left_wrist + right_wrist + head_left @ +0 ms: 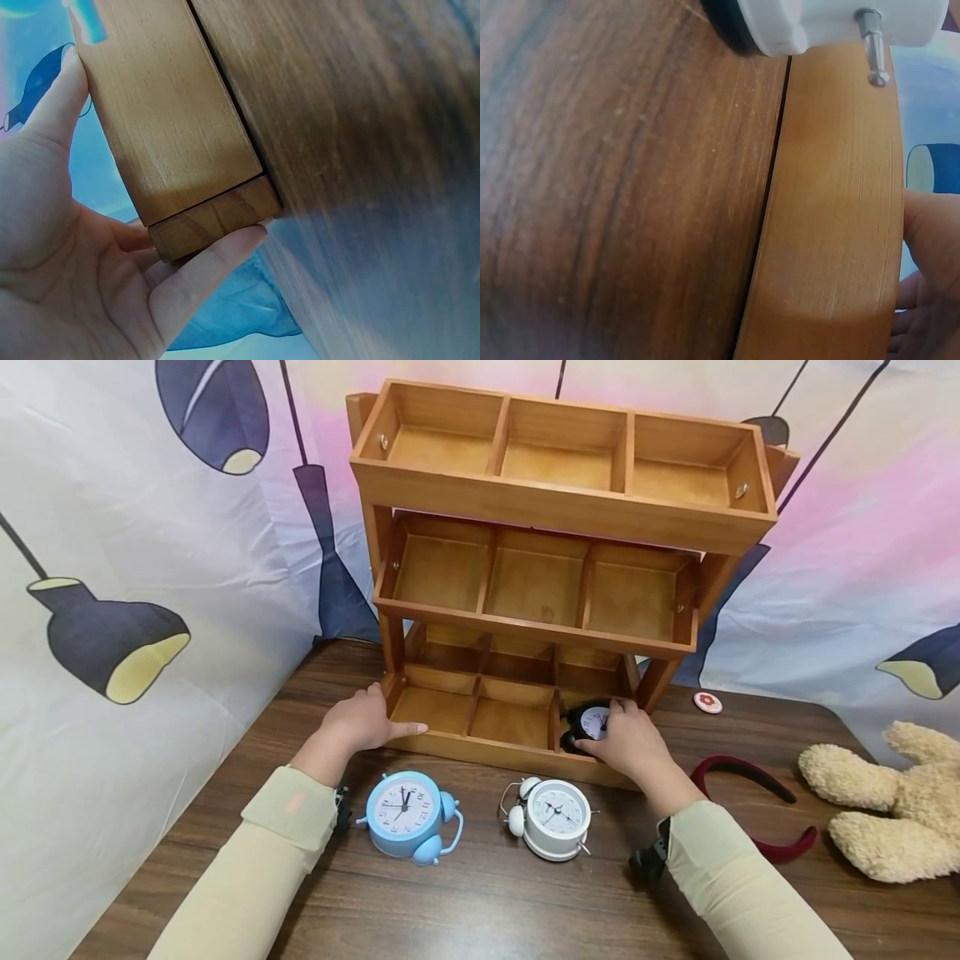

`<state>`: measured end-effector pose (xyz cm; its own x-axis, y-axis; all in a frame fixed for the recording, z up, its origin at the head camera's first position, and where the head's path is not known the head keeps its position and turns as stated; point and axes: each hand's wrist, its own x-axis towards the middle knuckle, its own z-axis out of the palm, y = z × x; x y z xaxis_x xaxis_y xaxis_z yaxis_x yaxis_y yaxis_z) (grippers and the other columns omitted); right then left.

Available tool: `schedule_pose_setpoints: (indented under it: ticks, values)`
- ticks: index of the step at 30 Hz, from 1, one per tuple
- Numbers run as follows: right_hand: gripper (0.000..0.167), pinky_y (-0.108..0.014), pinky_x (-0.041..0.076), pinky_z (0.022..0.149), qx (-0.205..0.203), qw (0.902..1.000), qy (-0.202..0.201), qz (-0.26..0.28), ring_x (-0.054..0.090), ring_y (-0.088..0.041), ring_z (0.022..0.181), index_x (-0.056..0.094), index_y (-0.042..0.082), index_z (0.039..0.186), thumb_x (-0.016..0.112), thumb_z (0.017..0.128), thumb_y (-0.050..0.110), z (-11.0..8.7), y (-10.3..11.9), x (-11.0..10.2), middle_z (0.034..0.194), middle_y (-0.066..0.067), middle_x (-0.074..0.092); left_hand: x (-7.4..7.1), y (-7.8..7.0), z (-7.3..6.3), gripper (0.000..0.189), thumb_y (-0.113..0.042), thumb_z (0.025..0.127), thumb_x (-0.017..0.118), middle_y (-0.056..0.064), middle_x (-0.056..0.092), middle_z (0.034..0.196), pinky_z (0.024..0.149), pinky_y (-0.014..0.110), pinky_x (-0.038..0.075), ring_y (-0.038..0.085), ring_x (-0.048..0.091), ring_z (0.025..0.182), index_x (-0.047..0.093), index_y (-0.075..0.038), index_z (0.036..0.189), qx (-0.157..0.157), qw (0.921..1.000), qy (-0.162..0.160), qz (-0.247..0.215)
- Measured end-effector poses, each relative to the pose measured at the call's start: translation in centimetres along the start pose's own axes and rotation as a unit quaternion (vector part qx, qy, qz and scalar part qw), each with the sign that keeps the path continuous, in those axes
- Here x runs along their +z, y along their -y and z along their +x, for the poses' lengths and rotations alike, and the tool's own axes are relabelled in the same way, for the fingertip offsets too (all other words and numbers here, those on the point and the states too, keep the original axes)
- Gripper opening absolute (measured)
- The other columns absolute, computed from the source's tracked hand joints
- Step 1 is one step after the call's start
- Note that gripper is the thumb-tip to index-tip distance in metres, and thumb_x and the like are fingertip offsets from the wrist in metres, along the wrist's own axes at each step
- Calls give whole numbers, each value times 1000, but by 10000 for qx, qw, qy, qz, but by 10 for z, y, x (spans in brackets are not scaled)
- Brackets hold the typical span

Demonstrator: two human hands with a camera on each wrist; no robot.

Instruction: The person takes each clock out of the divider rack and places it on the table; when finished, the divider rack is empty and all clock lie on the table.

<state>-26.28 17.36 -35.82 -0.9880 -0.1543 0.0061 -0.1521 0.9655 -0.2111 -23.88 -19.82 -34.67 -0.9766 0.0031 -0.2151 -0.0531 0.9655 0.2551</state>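
Note:
My left hand grips the left front corner of the three-tier wooden shelf's bottom tray. In the left wrist view its thumb lies at the top edge of the front board and its fingers reach round the end. Inside the bottom right compartment, my right hand holds a black alarm clock with a white dial, tilted back and partly covered by the fingers. On the table in front lie a light blue twin-bell alarm clock and a white one, their bells pointing toward each other.
A dark red headband and a cream plush toy lie right of my right forearm on the wooden table. A small round badge with a red flower sits near the back edge. Behind hangs a lamp-patterned cloth.

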Motion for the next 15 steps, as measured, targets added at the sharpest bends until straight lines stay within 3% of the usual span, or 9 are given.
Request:
schedule_pose_setpoints:
  ticks: [15]
  values:
    - [89,-58,41,102,-78,9995,-263,153,49,-49,120,43,-16,138,78,81,43,1,-6,4,133,-38,44,0,-1,0,121,-75,84,56,42,30,147,102,62,40,55,40,131,16,21,147,-24,10000,18,-13]
